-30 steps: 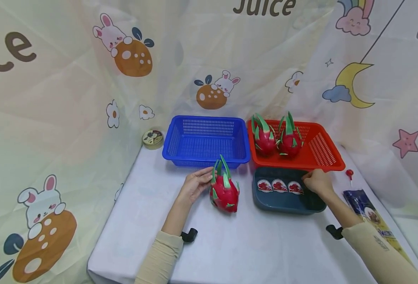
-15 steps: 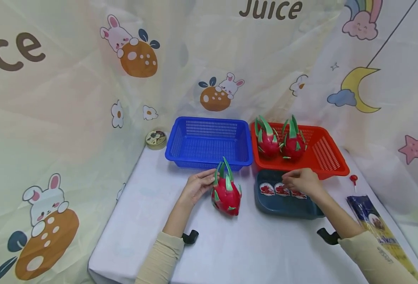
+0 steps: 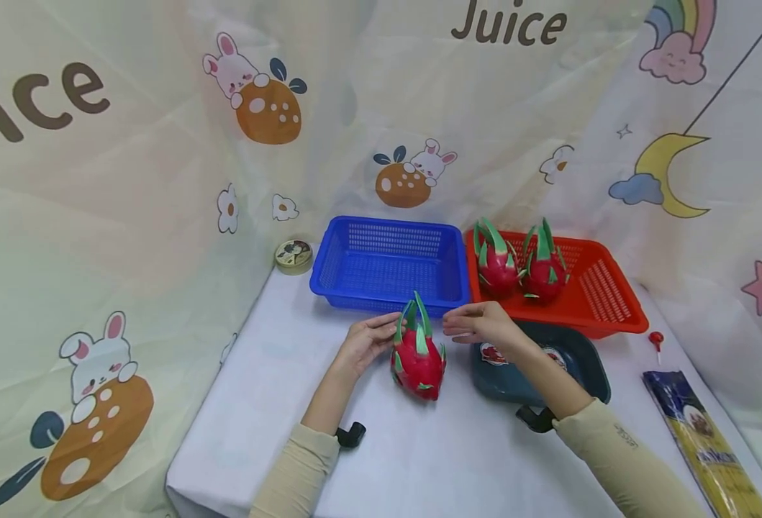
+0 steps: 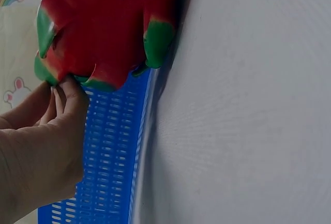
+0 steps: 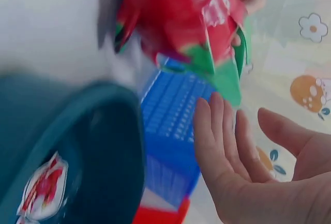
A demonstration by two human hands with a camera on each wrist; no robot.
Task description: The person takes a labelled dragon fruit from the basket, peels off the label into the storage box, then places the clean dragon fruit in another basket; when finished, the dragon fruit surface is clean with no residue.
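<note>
In the head view a red dragon fruit (image 3: 419,365) with green scales stands over the white table, in front of the blue basket (image 3: 390,288). My left hand (image 3: 366,344) is at its upper left; the left wrist view shows thumb and fingers pinching a green-tipped scale (image 4: 47,74). From the other side my right hand (image 3: 484,328) reaches toward the fruit, fingers extended. In the right wrist view its fingers (image 5: 227,141) are spread from the thumb beside the green tips, with nothing seen between them. A pale patch (image 5: 216,10) shows on the fruit's skin.
Two more dragon fruits (image 3: 545,277) sit in a red basket (image 3: 604,309). Below my right forearm is a dark teal tray (image 3: 591,367) with round red-and-white stickers (image 3: 492,354). A round tin (image 3: 293,257), a red lollipop (image 3: 656,338) and a long blue-and-yellow packet (image 3: 704,439) lie around.
My right hand has moved left from the tray's right side, across the stickers, to the dragon fruit, its fingers opening out. My left hand keeps its pinch. The head view has shifted slightly.
</note>
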